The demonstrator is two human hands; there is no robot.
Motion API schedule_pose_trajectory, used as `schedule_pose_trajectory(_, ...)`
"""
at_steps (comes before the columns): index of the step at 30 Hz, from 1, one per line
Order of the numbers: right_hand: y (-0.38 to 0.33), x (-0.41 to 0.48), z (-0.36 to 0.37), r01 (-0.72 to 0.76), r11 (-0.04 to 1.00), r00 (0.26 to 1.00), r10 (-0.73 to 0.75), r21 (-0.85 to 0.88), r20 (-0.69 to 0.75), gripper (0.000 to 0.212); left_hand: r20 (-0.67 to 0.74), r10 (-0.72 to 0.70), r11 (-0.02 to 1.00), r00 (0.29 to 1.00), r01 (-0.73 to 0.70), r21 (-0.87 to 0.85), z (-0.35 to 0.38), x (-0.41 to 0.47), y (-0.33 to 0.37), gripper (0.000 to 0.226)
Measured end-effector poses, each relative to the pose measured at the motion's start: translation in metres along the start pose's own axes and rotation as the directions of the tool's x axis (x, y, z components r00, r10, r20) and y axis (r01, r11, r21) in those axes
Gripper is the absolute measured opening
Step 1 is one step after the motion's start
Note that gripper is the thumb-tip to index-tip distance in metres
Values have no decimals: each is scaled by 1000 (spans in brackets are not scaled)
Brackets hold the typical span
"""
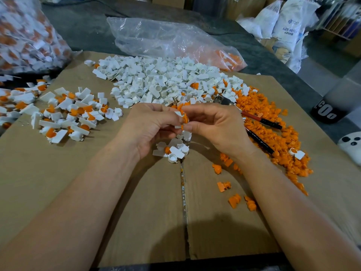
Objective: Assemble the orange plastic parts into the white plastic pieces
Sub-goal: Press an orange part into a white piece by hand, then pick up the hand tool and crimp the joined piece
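The left grip (150, 126) and the right grip (216, 128) meet in the middle, just above the cardboard (136, 212). The left grip pinches a white piece (178, 114). The right grip pinches an orange part (185, 119) and holds it against the white piece. The two bits touch between the fingertips.

Right under the grips lies a small heap (173, 151) of white pieces with one orange bit in it. Behind the grips is a big white pile (166, 83). To the right is a big orange pile (273, 122). The two piles run into each other where they meet. A tool (259, 119) with red and black handles lies on the orange pile, close to the right grip. A few loose orange parts (223, 186) lie near the right arm.

To the left is a done pile (68, 114), white pieces with orange inside them. A full bag (25, 36) of the same sits at the far left. A clear bag (170, 40) lies behind the white pile, with some orange bits in its right end. The cardboard lies on a dark table (78, 26).
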State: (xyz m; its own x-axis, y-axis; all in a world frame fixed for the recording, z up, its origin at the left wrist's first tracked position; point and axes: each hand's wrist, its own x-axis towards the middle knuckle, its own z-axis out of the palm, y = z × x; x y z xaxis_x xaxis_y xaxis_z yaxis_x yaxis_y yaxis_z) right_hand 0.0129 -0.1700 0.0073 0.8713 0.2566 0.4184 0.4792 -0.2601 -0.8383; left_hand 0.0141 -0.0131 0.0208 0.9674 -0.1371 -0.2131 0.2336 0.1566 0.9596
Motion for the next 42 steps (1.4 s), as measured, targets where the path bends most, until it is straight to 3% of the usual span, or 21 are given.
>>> schedule_pose_trajectory(17,-2,0,-1,109,959,994,-114,-260,-3,33,47,14,1000,999,-15,19,0,1,-3,34)
schedule_pose_trajectory(20,-2,-1,0,127,957,991,-131,-261,1,35,36,32,999,999,-33,24,1,1,-2,24)
schedule_pose_trajectory(26,-3,-1,0,76,975,997,-78,-210,-3,36,16,38,999,999,-38,3,2,1,-3,21)
schedule_pose_trajectory(29,-7,2,-10,-81,973,996,70,-214,-55,37,-2,30,999,1000,-30,-40,1,2,-3,19)
schedule_pose_trajectory(32,-5,6,-39,-256,882,960,184,-395,-211,41,-9,25,997,1000,-26,-78,-1,2,-3,17)
schedule_pose_trajectory(34,-2,5,-62,-379,757,922,257,-532,-291,51,-2,30,996,1000,-30,-84,-1,2,-3,17)
schedule_pose_trajectory(38,11,0,-92,-556,412,763,597,-722,-247,84,-9,37,995,999,-37,-89,-1,2,-3,16)
schedule_pose_trajectory(40,15,0,-96,-567,319,686,694,-760,-220,96,-10,37,995,999,-38,-98,-2,2,-3,15)
schedule_pose_trajectory(42,20,1,-96,-567,270,660,715,-778,-233,100,-11,36,994,999,-37,-104,-2,2,-3,15)
